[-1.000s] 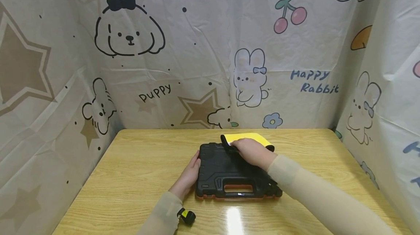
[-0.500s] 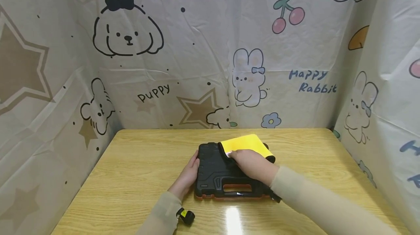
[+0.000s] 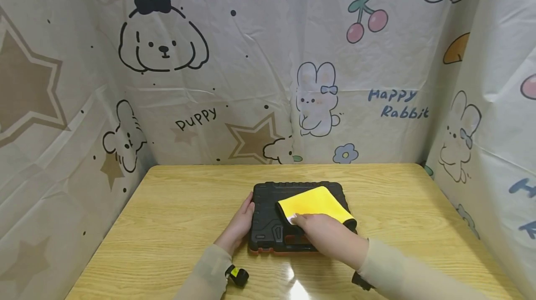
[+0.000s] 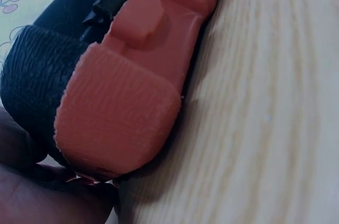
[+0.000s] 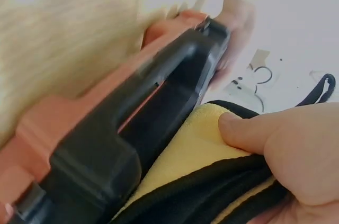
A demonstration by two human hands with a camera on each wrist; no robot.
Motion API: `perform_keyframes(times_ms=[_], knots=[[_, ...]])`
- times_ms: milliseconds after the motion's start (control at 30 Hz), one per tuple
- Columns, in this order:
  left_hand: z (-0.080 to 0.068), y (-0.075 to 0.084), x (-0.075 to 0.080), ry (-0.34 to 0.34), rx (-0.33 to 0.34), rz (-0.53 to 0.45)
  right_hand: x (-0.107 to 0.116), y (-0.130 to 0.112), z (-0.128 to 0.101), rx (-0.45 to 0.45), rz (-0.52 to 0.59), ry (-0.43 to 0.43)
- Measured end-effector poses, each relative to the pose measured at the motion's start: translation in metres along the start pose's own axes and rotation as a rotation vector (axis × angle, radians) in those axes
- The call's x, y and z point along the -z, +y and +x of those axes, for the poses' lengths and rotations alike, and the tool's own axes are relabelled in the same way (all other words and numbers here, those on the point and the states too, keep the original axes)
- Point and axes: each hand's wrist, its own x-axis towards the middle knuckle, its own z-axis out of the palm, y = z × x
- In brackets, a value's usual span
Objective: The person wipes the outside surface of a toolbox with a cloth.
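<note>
A black and orange plastic tool case (image 3: 265,207) lies flat on the table, its handle side towards me. My left hand (image 3: 239,226) holds the case by its left side; in the left wrist view its fingers (image 4: 47,197) bear on the end of the case beside the tabletop. A folded yellow cleaning cloth (image 3: 315,202) with black edging lies over the right part of the lid. My right hand (image 3: 332,239) grips the cloth near its front edge, the thumb on top, and covers part of the handle. The right wrist view shows the cloth (image 5: 190,144) beside the handle (image 5: 153,75).
The wood-grain table (image 3: 180,207) extends around the case. A printed fabric curtain (image 3: 251,81) encloses the back and both sides. A small black and yellow device (image 3: 237,276) sits at the left wrist.
My right hand has drawn the yellow cloth from the far edge of the case towards me, over the lid to the handle. My left hand has stayed at the case's left side.
</note>
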Motion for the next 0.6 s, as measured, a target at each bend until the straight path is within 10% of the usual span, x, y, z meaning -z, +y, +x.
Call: perform_keyframes(times_ms=[600], knots=[[0.000,0.002,0.000,-0.004,0.017,-0.003,0.002,-0.004,-0.025,0.046,0.086,0.045]])
